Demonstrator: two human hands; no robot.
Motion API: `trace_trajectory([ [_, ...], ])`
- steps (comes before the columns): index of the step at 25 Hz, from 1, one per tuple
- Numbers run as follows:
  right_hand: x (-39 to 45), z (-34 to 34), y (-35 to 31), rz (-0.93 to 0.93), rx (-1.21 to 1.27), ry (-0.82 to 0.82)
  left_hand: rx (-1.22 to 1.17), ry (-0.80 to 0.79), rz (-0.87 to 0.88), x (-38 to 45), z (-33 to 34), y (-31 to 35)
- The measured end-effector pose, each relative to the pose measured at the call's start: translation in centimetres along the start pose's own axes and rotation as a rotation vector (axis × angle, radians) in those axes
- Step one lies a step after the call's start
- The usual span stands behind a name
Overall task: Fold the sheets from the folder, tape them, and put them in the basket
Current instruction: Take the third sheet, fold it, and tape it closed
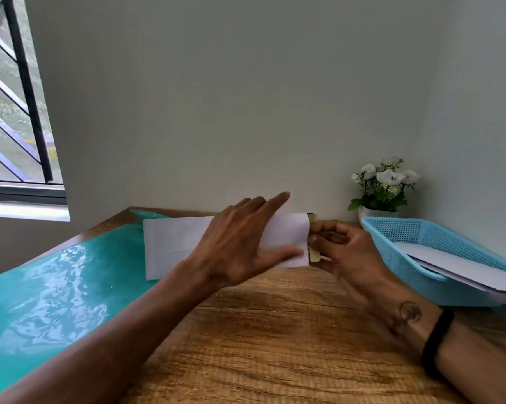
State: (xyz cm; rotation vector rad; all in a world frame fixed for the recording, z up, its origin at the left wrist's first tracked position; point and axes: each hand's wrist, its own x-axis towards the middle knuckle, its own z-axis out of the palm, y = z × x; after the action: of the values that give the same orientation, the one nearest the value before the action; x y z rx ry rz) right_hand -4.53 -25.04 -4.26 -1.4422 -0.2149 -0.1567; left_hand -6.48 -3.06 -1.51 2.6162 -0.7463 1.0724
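Observation:
A folded white sheet (173, 243) lies across the far part of the wooden table (275, 330), its left end over a glossy teal folder (56, 287). My left hand (240, 243) rests flat on the sheet, fingers straight, thumb along its near edge. My right hand (342, 252) pinches a yellowish strip of tape (314, 255) against the sheet's right end. A light blue mesh basket (406, 237) stands at the right with white folded sheets (455, 266) inside.
A small white pot with white flowers (383, 185) stands in the back right corner behind the basket. Walls close off the table's far side and right side. A barred window (15, 97) is at the upper left.

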Motion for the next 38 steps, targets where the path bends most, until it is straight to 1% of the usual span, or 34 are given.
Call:
trace_trajectory([
  [2, 0.3, -0.3, -0.2, -0.040, -0.004, 0.049, -0.053, 0.073, -0.037, 0.3, -0.8, -0.3],
  [4, 0.5, -0.2, -0.3, -0.039, 0.051, 0.059, -0.113, 0.115, -0.097, 0.4, -1.2, -0.7],
  [6, 0.3, 0.0, -0.6, 0.013, 0.147, -0.009, -0.264, 0.185, -0.178, 0.5, -1.1, -1.1],
  [8, 0.0, 0.2, -0.6, 0.041, 0.155, -0.096, -0.410, 0.210, -0.338, 0.7, -1.0, -1.0],
  [9, -0.2, 0.3, -0.4, 0.040, 0.144, -0.107, -0.447, 0.171, -0.419, 0.7, -1.0, -1.0],
  [11, -0.2, 0.5, 0.0, 0.048, 0.138, -0.044, -0.541, 0.000, -0.554, 0.8, -1.0, -1.3],
  [13, 0.1, 0.1, 0.3, 0.074, 0.145, 0.041, -0.818, -0.223, -0.640, 0.8, -1.4, -1.3],
  [14, 0.4, -0.1, 0.4, 0.086, 0.137, 0.061, -0.964, -0.342, -0.664, 0.7, -1.6, -1.0],
  [15, 0.6, -0.2, 0.4, 0.104, 0.112, 0.060, -1.075, -0.430, -0.671, 0.5, -1.4, -0.7],
  [16, 0.6, -0.4, 0.4, 0.125, 0.074, 0.035, -1.158, -0.461, -0.686, 0.2, -0.9, -0.4],
  [17, 0.6, -0.4, 0.4, 0.149, 0.034, -0.007, -1.204, -0.438, -0.721, -0.1, -0.2, -0.1],
  [18, 0.5, -0.2, 0.5, 0.168, -0.004, -0.054, -1.213, -0.385, -0.773, -0.3, 0.5, 0.1],
  [20, 0.1, 0.1, 0.4, 0.184, -0.053, -0.129, -1.114, -0.283, -0.837, -0.6, 1.9, 0.2],
  [22, -0.2, 0.2, 0.2, 0.174, -0.068, -0.166, -1.036, -0.239, -0.813, -0.8, 2.5, 0.4],
  [26, -0.6, 0.4, 0.2, 0.138, -0.092, -0.181, -1.070, -0.204, -0.753, -1.1, 2.2, 0.8],
  [29, -0.7, 0.6, 0.6, 0.106, -0.116, -0.102, -1.017, -0.213, -0.658, -1.2, 2.3, 1.0],
  [31, -0.6, 0.6, 0.7, 0.096, -0.126, -0.044, -1.019, -0.174, -0.691, -1.2, 2.6, 1.3],
  [33, -0.4, 0.6, 0.6, 0.066, -0.123, 0.005, -1.075, -0.137, -0.734, -1.1, 2.8, 1.6],
  [35, -0.2, 0.5, 0.2, 0.010, -0.140, 0.031, -1.138, -0.112, -0.715, -1.0, 3.0, 1.5],
  [38, 0.1, 0.4, 0.1, -0.039, -0.246, 0.067, -1.152, -0.078, -0.717, -1.0, 3.1, 1.5],
])
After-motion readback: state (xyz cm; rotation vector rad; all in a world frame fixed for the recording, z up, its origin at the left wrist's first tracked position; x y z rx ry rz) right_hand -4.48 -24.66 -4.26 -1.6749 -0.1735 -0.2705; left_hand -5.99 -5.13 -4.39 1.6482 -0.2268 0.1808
